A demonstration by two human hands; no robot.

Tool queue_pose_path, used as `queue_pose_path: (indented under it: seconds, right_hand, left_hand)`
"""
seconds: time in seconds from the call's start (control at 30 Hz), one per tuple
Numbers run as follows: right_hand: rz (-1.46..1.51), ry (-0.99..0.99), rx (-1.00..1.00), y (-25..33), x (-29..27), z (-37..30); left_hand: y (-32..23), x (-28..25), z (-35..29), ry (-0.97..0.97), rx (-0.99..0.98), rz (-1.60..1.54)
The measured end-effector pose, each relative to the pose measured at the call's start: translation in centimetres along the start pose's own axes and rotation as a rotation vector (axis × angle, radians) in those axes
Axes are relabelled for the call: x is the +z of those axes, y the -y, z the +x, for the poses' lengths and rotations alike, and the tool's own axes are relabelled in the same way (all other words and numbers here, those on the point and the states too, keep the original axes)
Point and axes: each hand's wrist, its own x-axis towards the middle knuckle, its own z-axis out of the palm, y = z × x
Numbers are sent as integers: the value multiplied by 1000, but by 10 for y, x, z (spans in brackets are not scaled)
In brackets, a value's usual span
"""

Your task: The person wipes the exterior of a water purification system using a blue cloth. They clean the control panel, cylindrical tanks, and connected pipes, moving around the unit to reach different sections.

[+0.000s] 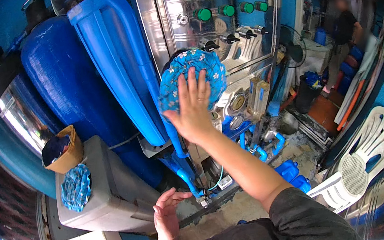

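My right hand lies flat against a round, gathered blue cloth cap with white flowers. Its fingers are stretched out and spread, pointing up. The cap is against the shiny steel panel, below a row of green buttons and black knobs; what lies behind it is hidden. Lower down and to the left, my left hand hangs in the air with loosely bent fingers and nothing visible in it. A similar gathered blue printed cloth rests on the grey box at the left.
Tall blue tanks and a blue filter housing stand at the left. A tan basket holds dark cloth. Blue pipes run near the floor. At the right are a white plastic chair, a black fan and a distant person.
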Motion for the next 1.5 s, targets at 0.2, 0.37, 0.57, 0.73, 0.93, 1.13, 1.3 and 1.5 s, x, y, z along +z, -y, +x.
queue_pose_path:
  seconds: [0.2, 0.37, 0.57, 0.73, 0.93, 1.13, 1.3, 1.5]
  right_hand:
    - [1, -323, 739, -168, -54, 42]
    - [-13, -267, 591, -85, -41, 49]
    - [163, -97, 386, 19, 14, 5]
    - [115, -423, 824, -150, -25, 58]
    - [159, -486, 862, -150, -63, 73]
    - [23, -42, 86, -17, -3, -7]
    - [139, -222, 564, -146, -51, 41]
    - [39, -442, 686, -273, -93, 92]
  left_hand:
    - [-21, -42, -16, 13, -44, -60]
    - [-28, -66, -19, 32, -118, -42]
    - [-31, -60, 9, 175, -113, 26]
    - [-33, -70, 5, 105, -77, -24]
    - [-20, -60, -8, 85, -135, -75]
    - [-2, -19, 16, 160, -116, -66]
    - [7, -4, 15, 20, -75, -68]
    - [22, 9, -5, -187, -80, -33]
